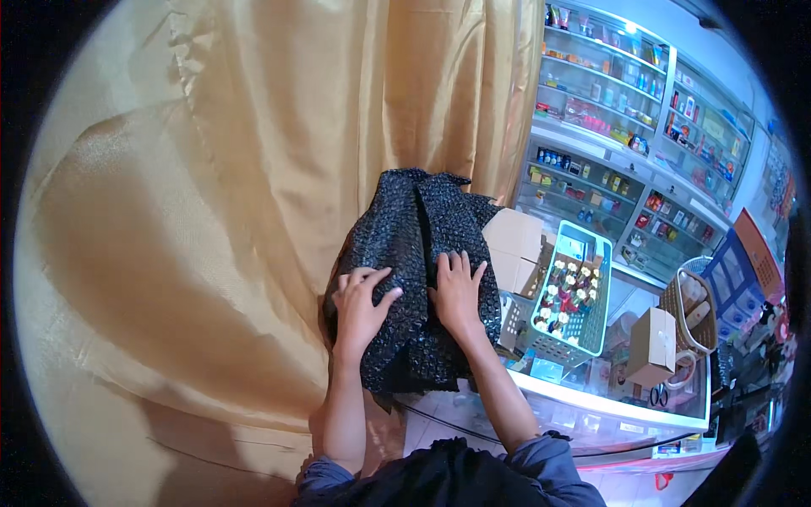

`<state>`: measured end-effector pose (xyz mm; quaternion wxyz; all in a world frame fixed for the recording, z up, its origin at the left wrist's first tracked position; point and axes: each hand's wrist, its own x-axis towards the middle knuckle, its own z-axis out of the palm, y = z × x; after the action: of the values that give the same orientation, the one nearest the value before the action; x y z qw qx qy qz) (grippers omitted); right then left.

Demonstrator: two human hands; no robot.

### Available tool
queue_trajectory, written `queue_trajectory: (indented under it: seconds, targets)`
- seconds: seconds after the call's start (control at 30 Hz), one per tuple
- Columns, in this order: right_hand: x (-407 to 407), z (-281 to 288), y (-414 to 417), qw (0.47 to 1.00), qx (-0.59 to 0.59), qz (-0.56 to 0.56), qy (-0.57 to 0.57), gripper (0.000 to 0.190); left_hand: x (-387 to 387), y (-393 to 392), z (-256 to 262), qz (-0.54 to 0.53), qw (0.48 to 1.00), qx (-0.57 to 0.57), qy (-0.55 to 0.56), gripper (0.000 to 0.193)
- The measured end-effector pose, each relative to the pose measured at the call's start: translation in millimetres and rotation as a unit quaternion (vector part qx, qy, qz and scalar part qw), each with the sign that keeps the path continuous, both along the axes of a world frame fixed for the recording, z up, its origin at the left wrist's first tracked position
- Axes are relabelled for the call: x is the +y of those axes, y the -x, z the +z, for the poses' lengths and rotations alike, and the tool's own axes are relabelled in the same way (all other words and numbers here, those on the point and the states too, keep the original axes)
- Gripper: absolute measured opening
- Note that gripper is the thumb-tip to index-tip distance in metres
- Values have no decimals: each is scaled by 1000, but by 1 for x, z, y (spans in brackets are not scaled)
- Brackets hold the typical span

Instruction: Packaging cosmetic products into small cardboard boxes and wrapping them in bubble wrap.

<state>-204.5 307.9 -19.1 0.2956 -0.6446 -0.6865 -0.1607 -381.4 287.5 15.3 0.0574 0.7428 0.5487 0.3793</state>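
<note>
Before me lies a large sheet of black bubble wrap [393,234], crumpled and overlapping along a dark lengthwise fold. My left hand [364,304] rests on its left part, thumb and fingers spread. On the right side of that fold, my right hand [457,291] lies with its palm down and its fingers apart. Neither hand is closed around anything. Whatever lies under the bubble wrap is hidden.
A gold satin curtain [285,127] hangs to the left and behind. To the right, a glass counter [608,399] carries a cardboard box [516,237], a light green plastic basket of small bottles [570,342], a small carton [652,345], a wicker basket [675,317] and scissors [659,396]. Stocked glass shelves [602,95] stand beyond.
</note>
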Motion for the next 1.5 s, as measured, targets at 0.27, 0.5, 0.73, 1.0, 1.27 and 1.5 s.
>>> queue_trajectory:
  seconds: [0.27, 0.5, 0.73, 1.0, 1.27, 1.5]
  targets:
    - [-9, 23, 13, 947, 208, 229, 86, 34, 12, 10, -23, -86, 989, -118, -31, 22]
    - [-2, 23, 1, 929, 252, 273, 1, 40, 26, 41, -42, 162, 968, -119, -151, 31]
    - [-18, 60, -31, 878, 366, 301, -63, 45, 17, 31, -35, 84, 990, -110, 17, 24]
    - [-6, 36, -70, 825, 510, 239, -52, 42, 21, 32, -49, 4, 997, -72, 26, 42]
    - [-9, 22, -84, 888, 415, 183, 72, 42, 10, 9, -33, 52, 997, -30, -53, 35]
    - [-34, 68, -64, 779, 525, 339, 39, 56, 12, -4, -19, -90, 931, -338, 100, 49]
